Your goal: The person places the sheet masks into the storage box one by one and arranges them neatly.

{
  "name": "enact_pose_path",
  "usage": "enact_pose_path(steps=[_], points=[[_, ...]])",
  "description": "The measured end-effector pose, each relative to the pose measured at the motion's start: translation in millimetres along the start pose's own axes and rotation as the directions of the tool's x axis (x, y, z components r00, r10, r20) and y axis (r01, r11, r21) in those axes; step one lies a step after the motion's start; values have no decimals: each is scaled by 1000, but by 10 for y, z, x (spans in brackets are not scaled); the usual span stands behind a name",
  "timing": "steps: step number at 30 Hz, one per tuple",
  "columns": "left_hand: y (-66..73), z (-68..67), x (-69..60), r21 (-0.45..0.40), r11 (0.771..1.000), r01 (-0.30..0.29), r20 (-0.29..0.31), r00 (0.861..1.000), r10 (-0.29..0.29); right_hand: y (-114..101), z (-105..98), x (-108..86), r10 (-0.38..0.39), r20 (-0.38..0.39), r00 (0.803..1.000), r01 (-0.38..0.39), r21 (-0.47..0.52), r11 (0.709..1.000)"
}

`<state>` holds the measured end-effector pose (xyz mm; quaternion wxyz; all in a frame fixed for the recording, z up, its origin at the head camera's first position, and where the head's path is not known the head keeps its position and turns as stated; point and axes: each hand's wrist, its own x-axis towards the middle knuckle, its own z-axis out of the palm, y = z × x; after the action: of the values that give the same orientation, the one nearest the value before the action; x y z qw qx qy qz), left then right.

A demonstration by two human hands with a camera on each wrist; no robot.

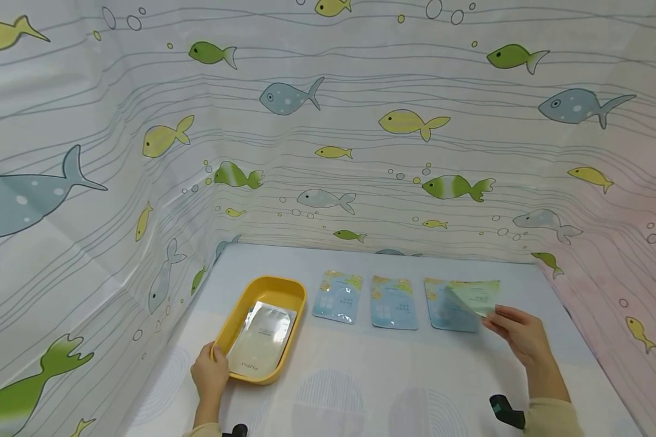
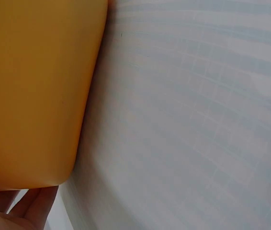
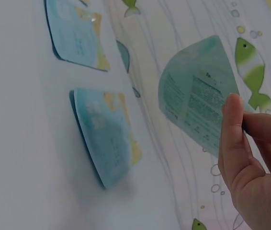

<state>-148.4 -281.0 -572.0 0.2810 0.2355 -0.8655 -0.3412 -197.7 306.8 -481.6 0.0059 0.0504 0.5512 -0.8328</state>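
My left hand (image 1: 210, 371) grips the near left rim of a yellow tray (image 1: 276, 294). In the left wrist view the tray's outer side (image 2: 35, 96) fills the left, with fingers (image 2: 39, 203) at its lower edge. A glossy silver-and-cream sachet (image 1: 259, 343) lies inside, apparently over another one. My right hand (image 1: 519, 334) pinches a pale green sachet (image 1: 480, 294) by one corner, held up above the rightmost blue sachet (image 1: 443, 312). Small print covers the green sachet's (image 3: 197, 91) side seen in the right wrist view, and it bends slightly.
Two more blue sachets, the left one (image 1: 338, 297) and the middle one (image 1: 393, 303), lie in a row right of the tray. The pale table (image 1: 284, 403) is bordered by fish-patterned curtains (image 1: 361, 182) at the back and sides.
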Motion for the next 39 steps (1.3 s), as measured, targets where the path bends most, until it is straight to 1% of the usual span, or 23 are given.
enact_pose_path(steps=[7, 17, 24, 30, 34, 39], points=[[0, -3, 0, -4, 1000, 2, 5, 1000, -2, 12, 150, 22, -8, 21, 1000, 9, -50, 999], [-8, 14, 3, -6, 1000, -5, 1, 1000, 5, 70, 407, 25, -44, 102, 994, 53, -93, 994], [-1, 7, 3, -8, 1000, -8, -2, 1000, 8, 121, 605, 41, -70, 150, 986, 85, -103, 991], [2, 9, 2, -8, 1000, -7, -3, 1000, 7, 187, 755, 86, -62, 168, 984, 86, -137, 987], [1, 8, 1, -8, 1000, -7, -7, 1000, 7, 237, 871, 105, -64, 201, 977, 96, -156, 983], [5, 9, -6, -10, 1000, -6, -13, 1000, 5, 313, 1034, 132, -72, 253, 965, 108, -130, 986]])
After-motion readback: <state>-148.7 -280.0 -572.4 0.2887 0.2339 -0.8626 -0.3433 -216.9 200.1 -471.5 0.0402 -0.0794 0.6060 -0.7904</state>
